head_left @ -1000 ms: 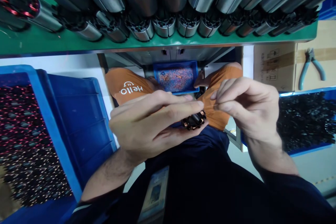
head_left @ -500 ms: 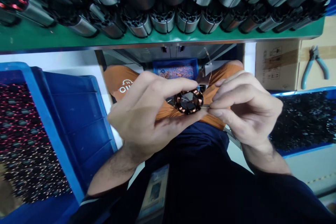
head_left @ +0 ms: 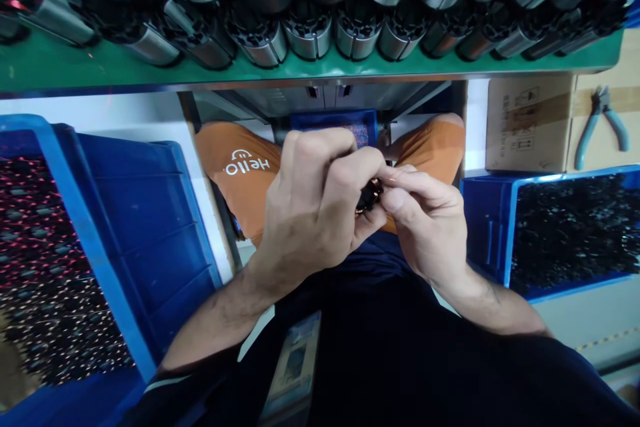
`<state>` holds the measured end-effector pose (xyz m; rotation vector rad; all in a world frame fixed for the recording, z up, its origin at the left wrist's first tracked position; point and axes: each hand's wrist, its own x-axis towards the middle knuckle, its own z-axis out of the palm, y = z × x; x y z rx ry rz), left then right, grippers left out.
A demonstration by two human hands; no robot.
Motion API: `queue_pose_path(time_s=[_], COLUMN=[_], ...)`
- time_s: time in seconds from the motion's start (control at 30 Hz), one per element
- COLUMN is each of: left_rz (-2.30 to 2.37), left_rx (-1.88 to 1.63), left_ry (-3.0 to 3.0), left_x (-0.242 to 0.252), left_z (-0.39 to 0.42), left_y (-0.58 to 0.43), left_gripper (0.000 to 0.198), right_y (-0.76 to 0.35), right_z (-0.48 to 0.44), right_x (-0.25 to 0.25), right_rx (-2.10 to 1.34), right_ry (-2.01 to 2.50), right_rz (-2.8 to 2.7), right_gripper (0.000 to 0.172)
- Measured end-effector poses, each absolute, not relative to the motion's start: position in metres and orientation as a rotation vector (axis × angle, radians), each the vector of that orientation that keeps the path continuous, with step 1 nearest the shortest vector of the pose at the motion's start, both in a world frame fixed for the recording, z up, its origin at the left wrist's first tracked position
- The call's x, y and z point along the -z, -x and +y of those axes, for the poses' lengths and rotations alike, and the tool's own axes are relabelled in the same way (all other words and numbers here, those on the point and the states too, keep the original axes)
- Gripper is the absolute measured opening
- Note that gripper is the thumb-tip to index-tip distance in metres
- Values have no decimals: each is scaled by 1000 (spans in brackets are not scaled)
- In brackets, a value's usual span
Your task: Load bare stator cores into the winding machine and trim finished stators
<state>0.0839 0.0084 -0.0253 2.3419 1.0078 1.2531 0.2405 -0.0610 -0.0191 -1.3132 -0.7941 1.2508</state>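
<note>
My left hand (head_left: pixel 320 203) is wrapped around a small motor stator (head_left: pixel 369 197), a black ring with copper windings, above my lap. Most of the stator is hidden behind the curled fingers; only its right-hand part shows. At that right edge my right hand (head_left: pixel 430 220) has its thumb and fingertips pinched together, touching both the stator and the left fingers. A thin copper wire is in that pinch, nearly all of it covered by the fingertips.
Rows of metal-cased stators (head_left: pixel 357 33) stand on the green bench (head_left: pixel 330 72) ahead. At left is a blue bin (head_left: pixel 100 260) of wound parts; at right, another blue bin (head_left: pixel 510 233) of black parts. Pliers (head_left: pixel 601 120) lie on a cardboard box (head_left: pixel 525 123).
My right hand has moved left, from holding the wire end out to pinching close against the stator. My left fingers have curled over the stator, covering more of it.
</note>
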Motion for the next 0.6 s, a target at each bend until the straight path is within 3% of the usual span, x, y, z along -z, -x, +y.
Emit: queue_pose_path(time_s=[0.27, 0.4, 0.47, 0.5, 0.6], left_rz=[961, 877, 801, 737, 595], left_rx=[-1081, -1012, -816, -678, -380], left_ry=[-2359, -2176, -1876, -1692, -1272], left_x=[19, 12, 15, 20, 40], left_z=[4, 6, 10, 12, 16], left_y=[-80, -74, -72, -73, -76], left_gripper=[29, 23, 17, 20, 60], right_y=[-255, -282, -295, -302, -314], right_z=[-55, -42, -36, -35, -35], right_x=[12, -6, -19, -24, -33], right_rx=[-1253, -1118, -963, -883, -858], right_ry=[1332, 1341, 1292, 1248, 1191], right_rz=[-949, -1383, -1712, -1879, -2131], right_gripper=[26, 15, 15, 19, 22])
